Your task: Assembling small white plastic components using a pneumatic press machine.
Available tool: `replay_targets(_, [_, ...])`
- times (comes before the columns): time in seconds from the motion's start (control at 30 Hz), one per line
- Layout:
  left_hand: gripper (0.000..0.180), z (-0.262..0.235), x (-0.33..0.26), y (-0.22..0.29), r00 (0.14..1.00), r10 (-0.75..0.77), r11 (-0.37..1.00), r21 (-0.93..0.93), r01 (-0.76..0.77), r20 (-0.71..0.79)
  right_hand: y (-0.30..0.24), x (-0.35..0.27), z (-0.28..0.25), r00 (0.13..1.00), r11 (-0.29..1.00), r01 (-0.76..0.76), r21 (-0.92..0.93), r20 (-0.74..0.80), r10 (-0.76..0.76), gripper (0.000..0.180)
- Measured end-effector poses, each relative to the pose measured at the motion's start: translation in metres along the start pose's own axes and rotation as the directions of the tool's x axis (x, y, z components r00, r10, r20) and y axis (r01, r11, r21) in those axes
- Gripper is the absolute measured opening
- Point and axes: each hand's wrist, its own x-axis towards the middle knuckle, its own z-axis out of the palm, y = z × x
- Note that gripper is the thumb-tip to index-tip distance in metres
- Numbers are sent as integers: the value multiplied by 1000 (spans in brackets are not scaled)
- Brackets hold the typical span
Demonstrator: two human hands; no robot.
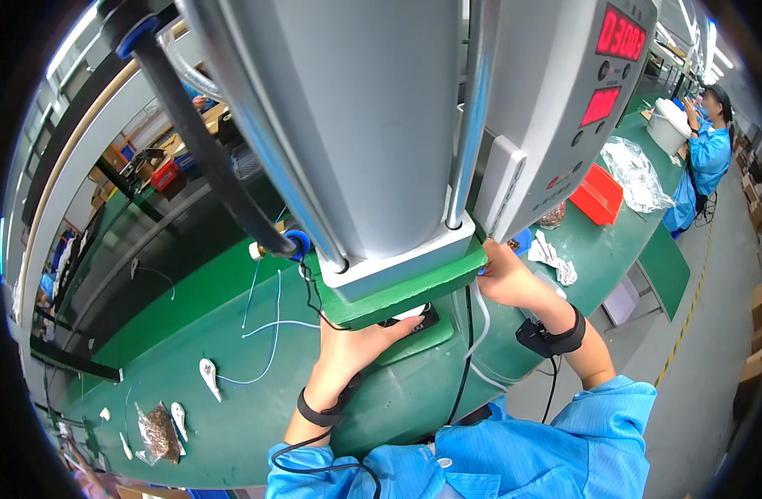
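A bench press with a thick grey cylinder point(368, 125) and a green plate point(406, 291) stands in front of me. My left hand point(356, 345) reaches in under that plate, its thumb lying along a small black part with a white top point(421, 319). The plate hides most of the left fingers. Below the part is a flat green base point(418, 345). On the press's right side, my right hand point(510, 279) is raised against the machine beneath the grey control box point(556, 108); its fingertips are hidden. Black straps point(568, 334) with cords circle both wrists.
White earpiece-shaped pieces point(209, 378) with thin blue wires and a bag of small parts point(159, 434) lie on the green bench at left. Right of the press are a red tray point(597, 195) and clear plastic point(635, 175). A co-worker point(710, 150) stands farther right.
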Motion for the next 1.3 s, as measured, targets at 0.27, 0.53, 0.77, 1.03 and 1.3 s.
replay_targets(0.27, [40,9,-6,-5,975,-33,967,-255,-24,-218,10,-6,-5,993,991,96,-89,-60,-102,19])
replay_targets(0.53, [41,1,-5,-8,997,-16,993,-117,8,-70,3,2,2,995,992,93,-88,-39,-96,17])
replay_targets(0.77, [44,4,-9,-24,996,-69,992,-108,63,-51,16,5,7,993,992,116,-56,-9,-116,11])
replay_targets(1.03, [43,10,-13,-48,998,-63,997,-38,63,-14,21,4,11,996,997,82,8,40,-82,19])
replay_targets(1.3, [43,8,-5,-34,1000,-14,998,-61,14,11,22,17,21,955,968,226,113,172,-243,21])
